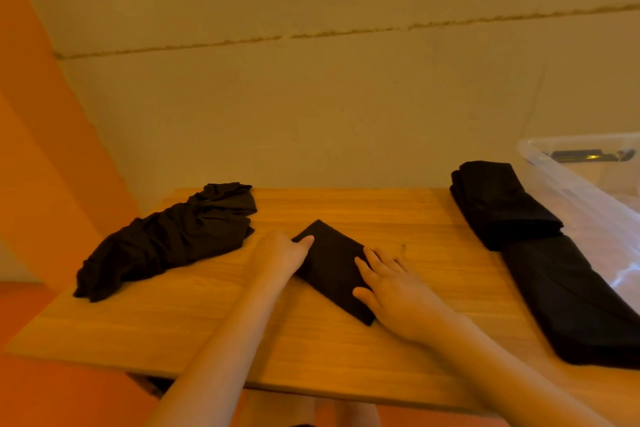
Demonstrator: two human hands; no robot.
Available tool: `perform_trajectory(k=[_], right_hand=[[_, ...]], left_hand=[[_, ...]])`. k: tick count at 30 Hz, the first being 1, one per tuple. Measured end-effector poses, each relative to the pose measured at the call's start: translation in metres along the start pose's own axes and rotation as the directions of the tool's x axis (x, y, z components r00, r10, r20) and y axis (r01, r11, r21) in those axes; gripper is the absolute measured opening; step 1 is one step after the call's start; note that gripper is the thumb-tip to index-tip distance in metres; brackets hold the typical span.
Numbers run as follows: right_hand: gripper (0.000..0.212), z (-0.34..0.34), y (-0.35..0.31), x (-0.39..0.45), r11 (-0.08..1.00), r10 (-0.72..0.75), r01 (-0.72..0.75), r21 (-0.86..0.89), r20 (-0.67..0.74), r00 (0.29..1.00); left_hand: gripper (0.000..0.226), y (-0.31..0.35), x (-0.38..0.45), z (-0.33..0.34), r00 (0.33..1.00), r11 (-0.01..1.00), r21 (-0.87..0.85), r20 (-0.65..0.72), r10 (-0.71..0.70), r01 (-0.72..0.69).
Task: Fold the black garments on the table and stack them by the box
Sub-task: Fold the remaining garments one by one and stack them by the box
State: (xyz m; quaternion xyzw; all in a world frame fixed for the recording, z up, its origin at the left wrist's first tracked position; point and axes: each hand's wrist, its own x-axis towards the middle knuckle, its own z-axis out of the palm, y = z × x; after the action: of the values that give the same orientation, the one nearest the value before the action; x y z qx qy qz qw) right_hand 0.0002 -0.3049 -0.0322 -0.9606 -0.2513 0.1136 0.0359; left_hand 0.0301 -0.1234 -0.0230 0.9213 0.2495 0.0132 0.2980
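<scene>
Lying near the middle of the wooden desk [346,350], a small folded black garment [334,265] forms a narrow strip set at a slant, one end pointing toward the far edge and the other toward the near edge. Both hands are on it. The left hand [282,253] rests at its far left corner, fingers relaxed and mostly straight, the fingertips touching the cloth without curling round it. The right hand [389,291] lies flat along the strip's right side, fingers spread and straight, pressing on the fabric and partly on the wood beside it; it grasps nothing. Bare forearms reach in from the near edge.

Toward the desk's far left corner sits a crumpled black garment [169,239], unfolded and bunched, stretching along the left side toward the near edge, well apart from the folded strip.

Along the right edge lie the folded black pieces: a thick folded stack [502,208] near the far right corner, and a longer folded piece [571,302] running from it toward the near edge, the two touching end to end. Just beside them, against their right side, stands a clear plastic box [581,180], with something dark lying in it at the far end, too blurred to make out.

Behind the desk rises a pale wall [346,97], with an orange surface [38,149] at the left.
</scene>
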Motion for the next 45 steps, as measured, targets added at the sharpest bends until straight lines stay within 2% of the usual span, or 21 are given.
perform_trajectory(k=[2, 4, 5, 7, 9, 11, 13, 14, 15, 17, 19, 20, 23, 25, 29, 32, 35, 37, 39, 42, 45], right_hand=[[0.063, 0.002, -0.003, -0.008, 1.000, 0.009, -0.009, -0.015, 0.039, 0.999], [0.062, -0.003, -0.006, -0.016, 0.999, 0.026, -0.024, -0.021, 0.060, 0.998], [0.058, -0.006, -0.005, -0.017, 0.998, 0.044, -0.045, 0.036, 0.022, 0.999], [0.045, -0.019, -0.001, -0.014, 0.936, 0.145, -0.093, 0.338, -0.131, 0.981], [0.050, -0.030, 0.010, 0.000, 0.774, 0.288, -0.083, 0.627, -0.233, 0.929], [0.079, -0.036, 0.026, 0.019, 0.534, 0.329, -0.041, 0.844, -0.163, 0.930], [0.099, -0.037, 0.037, 0.033, 0.135, 0.221, -0.008, 0.991, -0.023, 0.975], [0.106, -0.036, 0.041, 0.038, -0.034, 0.142, -0.026, 0.999, 0.030, 0.989], [0.108, -0.035, 0.043, 0.041, -0.103, 0.080, -0.046, 0.994, 0.054, 0.995], [0.088, -0.035, 0.040, 0.044, -0.067, 0.010, -0.029, 0.997, 0.030, 0.999], [0.049, -0.036, 0.036, 0.044, -0.026, 0.037, 0.032, 0.999, -0.031, 0.999], [0.039, -0.038, 0.035, 0.044, -0.016, 0.068, 0.057, 0.998, -0.056, 0.996], [0.030, -0.044, 0.034, 0.037, 0.075, 0.086, 0.143, 0.987, -0.150, 0.985], [0.028, -0.048, 0.033, 0.029, 0.137, 0.069, 0.171, 0.976, -0.182, 0.981], [0.029, -0.054, 0.039, 0.015, 0.180, 0.103, 0.203, 0.963, -0.223, 0.969], [0.029, -0.054, 0.053, -0.002, 0.200, 0.052, 0.141, 0.969, -0.155, 0.987], [0.024, -0.045, 0.068, -0.027, 0.368, -0.006, 0.048, 0.929, -0.049, 0.999], [0.024, -0.033, 0.078, -0.046, 0.442, 0.054, 0.042, 0.896, -0.074, 0.996], [0.028, -0.024, 0.091, -0.066, 0.428, 0.172, 0.055, 0.902, -0.141, 0.975], [0.021, -0.014, 0.109, -0.101, 0.336, 0.383, 0.063, 0.940, -0.198, 0.903], [0.018, -0.006, 0.120, -0.131, 0.129, 0.568, 0.123, 0.984, -0.175, 0.805]], left_hand=[[0.026, 0.007, 0.001, -0.003, 0.993, 0.969, -0.236, 0.106, -0.043, 0.067], [0.038, 0.015, -0.002, -0.003, 0.975, 0.860, -0.478, 0.200, -0.093, 0.180], [0.033, 0.019, -0.003, -0.003, 0.963, 0.797, -0.561, 0.255, -0.091, 0.224], [0.017, 0.026, -0.005, -0.007, 0.935, 0.683, -0.674, 0.353, -0.038, 0.282], [0.024, 0.032, -0.005, -0.012, 0.922, 0.634, -0.724, 0.385, 0.048, 0.269], [0.036, 0.036, -0.006, -0.018, 0.907, 0.605, -0.762, 0.393, 0.147, 0.232], [0.041, 0.041, -0.011, -0.024, 0.878, 0.570, -0.797, 0.403, 0.258, 0.199], [0.043, 0.043, -0.015, -0.029, 0.863, 0.552, -0.814, 0.401, 0.307, 0.183], [0.044, 0.044, -0.017, -0.032, 0.854, 0.545, -0.824, 0.392, 0.343, 0.159], [0.047, 0.043, -0.018, -0.040, 0.842, 0.557, -0.823, 0.374, 0.390, 0.107], [0.045, 0.042, -0.018, -0.047, 0.839, 0.621, -0.781, 0.381, 0.389, 0.067], [0.042, 0.042, -0.016, -0.050, 0.838, 0.667, -0.742, 0.399, 0.371, 0.058], [0.035, 0.051, -0.016, -0.057, 0.820, 0.853, -0.520, 0.473, 0.321, -0.033], [0.030, 0.063, -0.018, -0.060, 0.813, 0.916, -0.371, 0.478, 0.332, -0.156], [0.017, 0.087, -0.027, -0.060, 0.798, 0.895, -0.312, 0.420, 0.431, -0.319], [0.008, 0.100, -0.035, -0.054, 0.775, 0.873, -0.337, 0.417, 0.475, -0.354], [0.007, 0.111, -0.040, -0.047, 0.757, 0.838, -0.422, 0.403, 0.514, -0.345], [0.007, 0.120, -0.042, -0.042, 0.755, 0.804, -0.504, 0.380, 0.534, -0.316], [0.010, 0.134, -0.045, -0.037, 0.745, 0.782, -0.544, 0.377, 0.551, -0.303], [0.014, 0.160, -0.051, -0.018, 0.707, 0.786, -0.523, 0.415, 0.573, -0.329], [0.013, 0.186, -0.061, 0.012, 0.641, 0.768, -0.532, 0.459, 0.616, -0.357]])
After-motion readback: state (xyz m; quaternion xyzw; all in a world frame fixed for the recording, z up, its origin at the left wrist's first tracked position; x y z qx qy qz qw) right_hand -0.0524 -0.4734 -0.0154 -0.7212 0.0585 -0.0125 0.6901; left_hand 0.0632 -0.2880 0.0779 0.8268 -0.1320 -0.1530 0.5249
